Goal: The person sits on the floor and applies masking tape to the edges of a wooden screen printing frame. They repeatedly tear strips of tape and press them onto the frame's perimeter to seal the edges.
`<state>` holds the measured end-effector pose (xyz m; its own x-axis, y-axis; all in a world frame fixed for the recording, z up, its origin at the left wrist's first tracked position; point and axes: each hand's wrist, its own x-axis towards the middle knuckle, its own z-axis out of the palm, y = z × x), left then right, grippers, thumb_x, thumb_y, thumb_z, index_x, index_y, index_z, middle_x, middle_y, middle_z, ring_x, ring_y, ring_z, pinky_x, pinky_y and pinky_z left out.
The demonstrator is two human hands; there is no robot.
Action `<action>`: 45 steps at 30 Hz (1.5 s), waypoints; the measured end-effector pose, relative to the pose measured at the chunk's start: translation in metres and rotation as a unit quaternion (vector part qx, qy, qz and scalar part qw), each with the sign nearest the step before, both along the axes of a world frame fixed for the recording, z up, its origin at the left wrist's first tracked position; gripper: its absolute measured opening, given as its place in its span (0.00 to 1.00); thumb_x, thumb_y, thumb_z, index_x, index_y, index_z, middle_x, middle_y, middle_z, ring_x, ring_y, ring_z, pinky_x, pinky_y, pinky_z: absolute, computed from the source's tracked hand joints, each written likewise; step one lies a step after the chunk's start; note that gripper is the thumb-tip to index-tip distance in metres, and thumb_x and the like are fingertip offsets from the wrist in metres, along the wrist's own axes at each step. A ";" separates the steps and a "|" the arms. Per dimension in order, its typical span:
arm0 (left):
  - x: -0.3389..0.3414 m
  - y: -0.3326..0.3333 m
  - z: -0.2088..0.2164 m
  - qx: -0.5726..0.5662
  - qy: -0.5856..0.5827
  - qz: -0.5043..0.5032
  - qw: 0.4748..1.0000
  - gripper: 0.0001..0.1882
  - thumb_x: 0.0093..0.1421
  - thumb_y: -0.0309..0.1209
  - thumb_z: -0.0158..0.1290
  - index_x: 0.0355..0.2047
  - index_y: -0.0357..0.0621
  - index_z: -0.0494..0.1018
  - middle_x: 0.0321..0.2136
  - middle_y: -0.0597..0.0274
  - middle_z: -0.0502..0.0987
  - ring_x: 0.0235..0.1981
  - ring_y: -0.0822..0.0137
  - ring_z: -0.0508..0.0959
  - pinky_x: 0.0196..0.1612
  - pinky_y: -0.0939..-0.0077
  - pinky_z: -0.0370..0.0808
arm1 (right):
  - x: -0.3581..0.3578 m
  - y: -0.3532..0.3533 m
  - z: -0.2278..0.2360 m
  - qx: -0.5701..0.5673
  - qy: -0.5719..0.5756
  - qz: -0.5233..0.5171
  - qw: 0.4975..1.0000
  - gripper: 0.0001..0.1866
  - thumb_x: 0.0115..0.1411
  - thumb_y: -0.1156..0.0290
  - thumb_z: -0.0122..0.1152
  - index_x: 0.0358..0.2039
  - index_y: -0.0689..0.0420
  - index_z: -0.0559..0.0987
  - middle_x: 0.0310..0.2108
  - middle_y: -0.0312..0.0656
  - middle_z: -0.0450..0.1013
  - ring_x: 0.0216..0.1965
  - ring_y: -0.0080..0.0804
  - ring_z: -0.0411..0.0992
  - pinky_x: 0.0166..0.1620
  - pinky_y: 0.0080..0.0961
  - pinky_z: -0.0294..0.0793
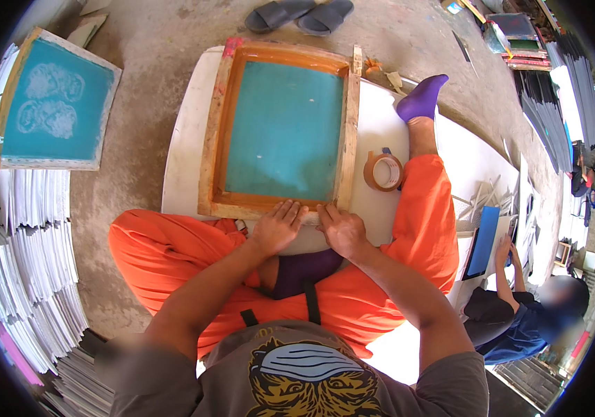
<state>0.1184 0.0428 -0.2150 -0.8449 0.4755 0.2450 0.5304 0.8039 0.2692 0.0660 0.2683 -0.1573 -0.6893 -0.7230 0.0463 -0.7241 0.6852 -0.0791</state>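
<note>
In front of me a wooden screen-printing frame [348, 139] with teal mesh [283, 125] lies mesh-side down or up, I cannot tell which. Brown tape lines its inner edges. My left hand [280, 226] rests on the near rail with its fingers stretched out over the edge. Close beside it, my right hand [341, 228] touches the same rail near its right corner, fingers extended and slightly bent. A pale strip shows between the two hands on the near edge; its kind is unclear. A roll of brown tape [369, 172] lies to the right of the frame.
The frame lies on a white board [182, 160] between my legs. Another teal screen [15, 139] stands at the left above stacked white sheets [36, 243]. Black slippers [269, 17] lie at the far side. On the right, a person [530, 323] handles a blue panel [481, 240].
</note>
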 end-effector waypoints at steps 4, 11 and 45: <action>0.000 0.000 -0.006 0.010 0.011 -0.003 1.000 0.24 0.63 0.34 0.56 0.59 0.38 0.76 0.55 0.47 0.81 0.58 0.48 0.81 0.63 0.54 0.78 | 0.013 0.003 -0.008 0.017 0.091 -0.013 0.996 0.31 0.47 0.54 0.75 0.51 0.55 0.84 0.37 0.33 0.81 0.26 0.27 0.78 0.28 0.26 0.73; 0.008 -0.029 0.000 -0.088 -0.040 0.020 0.995 0.26 0.67 0.39 0.54 0.61 0.40 0.74 0.58 0.47 0.79 0.62 0.48 0.78 0.67 0.54 0.74 | 0.015 0.011 -0.014 0.016 0.119 -0.019 0.993 0.29 0.46 0.52 0.76 0.47 0.51 0.85 0.41 0.31 0.83 0.23 0.25 0.75 0.27 0.28 0.69; -0.035 -0.130 0.096 -0.057 -0.325 0.419 0.846 0.36 0.71 0.48 0.55 0.67 0.35 0.59 0.37 0.39 0.84 0.42 0.37 0.84 0.43 0.45 0.81 | -0.016 -0.006 0.006 -0.100 -0.126 -0.374 0.913 0.47 0.60 0.54 0.71 0.72 0.59 0.58 0.54 0.62 0.73 0.47 0.60 0.79 0.46 0.51 0.81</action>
<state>0.0830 -0.0870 -0.1190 -0.8356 -0.3682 -0.4077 -0.4689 0.8647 0.1800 0.0501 0.2627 -0.1514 -0.9940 -0.0400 -0.1016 -0.0012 0.9344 -0.3562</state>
